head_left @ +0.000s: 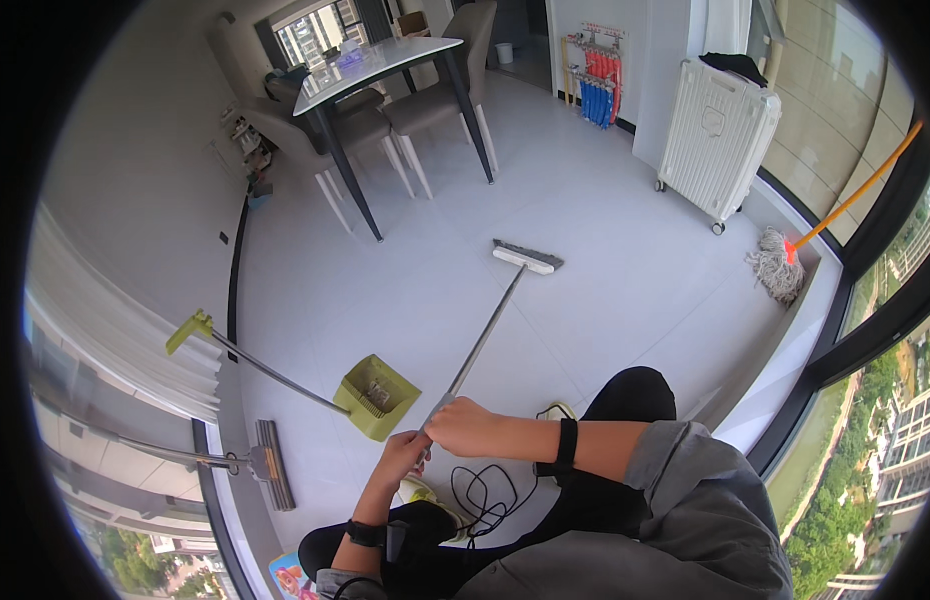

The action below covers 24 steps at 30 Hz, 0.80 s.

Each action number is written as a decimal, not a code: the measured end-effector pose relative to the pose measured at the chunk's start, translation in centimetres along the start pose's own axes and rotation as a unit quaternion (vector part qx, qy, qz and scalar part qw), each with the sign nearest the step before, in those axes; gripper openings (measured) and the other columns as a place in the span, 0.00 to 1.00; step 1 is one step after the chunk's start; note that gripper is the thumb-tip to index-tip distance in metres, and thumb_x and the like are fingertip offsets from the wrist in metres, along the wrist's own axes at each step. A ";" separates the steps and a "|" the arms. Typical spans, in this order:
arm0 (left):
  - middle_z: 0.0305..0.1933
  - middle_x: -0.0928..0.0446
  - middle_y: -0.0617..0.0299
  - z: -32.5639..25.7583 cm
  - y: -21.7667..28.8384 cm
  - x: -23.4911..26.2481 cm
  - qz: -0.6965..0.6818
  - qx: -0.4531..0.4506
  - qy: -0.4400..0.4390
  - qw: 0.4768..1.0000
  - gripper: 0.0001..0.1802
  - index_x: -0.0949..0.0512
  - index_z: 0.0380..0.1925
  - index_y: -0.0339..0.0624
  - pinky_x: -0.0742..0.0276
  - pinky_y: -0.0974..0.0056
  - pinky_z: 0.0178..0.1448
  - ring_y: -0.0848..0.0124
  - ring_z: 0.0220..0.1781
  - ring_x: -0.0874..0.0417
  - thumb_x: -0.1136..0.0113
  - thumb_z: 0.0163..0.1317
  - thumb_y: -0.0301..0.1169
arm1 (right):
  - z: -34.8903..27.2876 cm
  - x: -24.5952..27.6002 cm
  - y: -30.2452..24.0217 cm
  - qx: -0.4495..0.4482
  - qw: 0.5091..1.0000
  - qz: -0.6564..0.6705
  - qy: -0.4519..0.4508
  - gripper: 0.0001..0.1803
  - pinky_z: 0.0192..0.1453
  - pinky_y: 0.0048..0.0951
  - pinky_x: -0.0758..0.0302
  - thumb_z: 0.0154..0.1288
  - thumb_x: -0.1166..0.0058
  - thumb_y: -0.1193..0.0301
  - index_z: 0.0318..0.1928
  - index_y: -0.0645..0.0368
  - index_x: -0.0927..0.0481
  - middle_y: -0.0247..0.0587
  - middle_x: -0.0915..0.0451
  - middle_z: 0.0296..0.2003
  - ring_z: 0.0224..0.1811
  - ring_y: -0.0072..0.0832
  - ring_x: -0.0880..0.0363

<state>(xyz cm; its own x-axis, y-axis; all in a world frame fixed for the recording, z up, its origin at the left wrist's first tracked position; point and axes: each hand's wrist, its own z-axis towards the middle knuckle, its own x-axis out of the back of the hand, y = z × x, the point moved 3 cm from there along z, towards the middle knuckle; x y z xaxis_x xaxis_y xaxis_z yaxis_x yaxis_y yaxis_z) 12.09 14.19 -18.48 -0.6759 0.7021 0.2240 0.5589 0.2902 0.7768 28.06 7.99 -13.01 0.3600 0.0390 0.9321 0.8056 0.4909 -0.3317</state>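
You have both hands on the broom point(485, 335). Your left hand point(396, 458) grips the near end of its handle, fingers clamped around it, and your right hand point(462, 425) is just above and touching or nearly touching it, fingers also closed on the handle. The broom slants away from you, a little to the right, and its white head point(526, 261) with dark bristles rests on the pale floor point(605, 300), well apart from your hands.

To the left of the handle stands the green dustpan point(367, 421), its opening facing up, with some small bits inside too blurred to name; its rod tilts up and left to a green grip point(192, 328). Further left, a flat mop point(273, 465) sits beside the window ledge. A black cable point(485, 505) lies looped near your yellow shoes point(421, 493).

Over on the right, a string mop point(779, 268) with an orange pole is by the window, and a white suitcase point(720, 145) stands upright with a black cap point(735, 68) on top. At the far left are a white-topped bench point(395, 55) and grey chairs point(435, 112).
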 end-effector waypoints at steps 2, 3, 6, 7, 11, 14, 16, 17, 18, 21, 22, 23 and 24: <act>0.22 0.24 0.62 -0.5 -0.1 0.3 -0.002 -0.006 0.001 1.000 0.17 0.23 0.27 0.36 0.28 0.71 0.20 0.76 0.16 0.26 0.42 0.60 0.41 | 0.6 -0.5 0.2 0.019 0.999 0.006 0.050 0.03 0.30 0.38 0.23 0.51 0.45 0.73 0.26 0.58 0.20 0.42 0.19 0.23 0.30 0.39 0.17; 0.24 0.24 0.62 -0.7 -0.3 0.6 -0.019 -0.011 0.003 1.000 0.17 0.23 0.29 0.36 0.28 0.72 0.21 0.77 0.16 0.26 0.41 0.59 0.41 | 1.1 -0.8 0.1 0.013 0.999 -0.002 0.033 0.03 0.30 0.38 0.23 0.51 0.45 0.73 0.26 0.58 0.20 0.42 0.19 0.23 0.30 0.39 0.17; 0.28 0.21 0.59 -1.6 -0.6 1.1 -0.025 -0.032 -0.006 0.999 0.27 0.30 0.54 0.30 0.28 0.71 0.19 0.75 0.17 0.24 0.38 0.56 0.32 | 1.8 -1.0 -0.4 0.056 0.998 0.005 -0.023 0.03 0.31 0.38 0.23 0.50 0.45 0.74 0.26 0.59 0.20 0.43 0.19 0.23 0.29 0.39 0.18; 0.27 0.21 0.59 -1.7 -0.7 0.8 -0.042 -0.044 0.010 0.998 0.36 0.37 0.62 0.32 0.27 0.70 0.19 0.74 0.17 0.24 0.36 0.55 0.32 | 1.8 -1.3 -0.4 0.071 0.997 0.013 0.001 0.03 0.32 0.38 0.24 0.49 0.45 0.75 0.26 0.60 0.21 0.43 0.19 0.23 0.29 0.39 0.18; 0.33 0.21 0.57 -2.4 -1.0 0.6 -0.080 -0.071 0.018 0.994 0.36 0.38 0.63 0.40 0.24 0.68 0.24 0.72 0.23 0.21 0.34 0.56 0.33 | 2.3 -1.0 -1.2 0.071 0.997 -0.013 -0.017 0.02 0.32 0.38 0.24 0.48 0.45 0.76 0.25 0.61 0.22 0.43 0.20 0.22 0.29 0.40 0.18; 0.38 0.22 0.57 -1.8 -1.4 0.0 -0.095 -0.088 0.037 0.991 0.28 0.33 0.58 0.42 0.22 0.68 0.27 0.70 0.28 0.19 0.36 0.59 0.33 | 2.0 -1.3 -0.7 0.039 0.999 -0.022 -0.014 0.03 0.33 0.38 0.24 0.49 0.45 0.76 0.27 0.61 0.21 0.43 0.19 0.25 0.33 0.39 0.18; 0.38 0.22 0.60 -1.5 -2.1 -0.2 -0.113 -0.079 0.048 0.989 0.15 0.25 0.45 0.39 0.22 0.68 0.28 0.70 0.30 0.19 0.40 0.63 0.34 | 1.9 -1.6 -0.5 0.027 0.999 -0.025 0.005 0.03 0.34 0.38 0.23 0.50 0.45 0.75 0.28 0.60 0.21 0.44 0.19 0.26 0.33 0.39 0.18; 0.38 0.22 0.60 -1.4 -2.3 -0.2 -0.117 -0.079 0.049 0.989 0.15 0.25 0.45 0.39 0.22 0.68 0.28 0.70 0.30 0.19 0.40 0.63 0.34 | 1.7 -1.5 -0.6 0.025 1.000 -0.011 0.014 0.04 0.34 0.38 0.23 0.51 0.45 0.74 0.28 0.60 0.21 0.43 0.18 0.26 0.34 0.39 0.18; 0.37 0.22 0.61 -1.3 -2.7 0.0 -0.123 -0.068 0.038 0.989 0.13 0.24 0.43 0.39 0.22 0.68 0.29 0.70 0.30 0.19 0.41 0.64 0.35 | 1.5 -1.4 -0.7 0.023 0.999 0.004 0.024 0.04 0.35 0.38 0.23 0.53 0.45 0.73 0.29 0.60 0.20 0.43 0.18 0.27 0.34 0.39 0.18; 0.35 0.21 0.61 -1.2 -2.9 -0.2 -0.136 -0.052 0.026 0.989 0.12 0.22 0.40 0.38 0.22 0.68 0.30 0.71 0.30 0.19 0.44 0.65 0.36 | 1.5 -1.2 -0.9 0.009 1.000 -0.008 -0.007 0.05 0.36 0.38 0.23 0.54 0.44 0.72 0.30 0.60 0.20 0.43 0.18 0.27 0.34 0.39 0.18; 0.35 0.21 0.62 -1.3 -2.8 -0.2 -0.141 -0.047 0.026 0.989 0.12 0.22 0.39 0.38 0.22 0.68 0.31 0.71 0.30 0.19 0.45 0.66 0.37 | 1.4 -1.3 -0.9 0.010 1.000 -0.007 -0.009 0.05 0.36 0.38 0.23 0.54 0.44 0.72 0.30 0.60 0.20 0.43 0.18 0.27 0.34 0.39 0.18; 0.35 0.21 0.62 -1.1 -2.7 -0.2 -0.141 -0.047 0.025 0.989 0.12 0.22 0.39 0.38 0.22 0.68 0.31 0.71 0.30 0.19 0.45 0.66 0.37 | 1.4 -1.3 -0.8 0.004 1.000 -0.012 -0.013 0.06 0.35 0.38 0.23 0.55 0.44 0.71 0.30 0.60 0.20 0.43 0.18 0.27 0.34 0.39 0.18; 0.35 0.21 0.62 -1.1 -2.5 -0.4 -0.158 -0.044 0.012 0.986 0.12 0.22 0.40 0.38 0.22 0.68 0.31 0.71 0.31 0.19 0.45 0.66 0.36 | 1.3 -1.3 -0.7 -0.001 1.000 -0.017 -0.016 0.06 0.35 0.37 0.23 0.55 0.44 0.70 0.29 0.60 0.20 0.42 0.18 0.26 0.34 0.39 0.18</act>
<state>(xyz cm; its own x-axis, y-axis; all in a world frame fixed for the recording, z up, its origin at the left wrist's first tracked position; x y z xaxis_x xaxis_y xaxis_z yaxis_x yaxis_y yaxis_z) 10.43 12.54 -19.87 -0.8219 0.5692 -0.0243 0.2754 0.4343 0.8576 26.38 8.74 -13.81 0.3178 0.0509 0.9468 0.8178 0.4905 -0.3009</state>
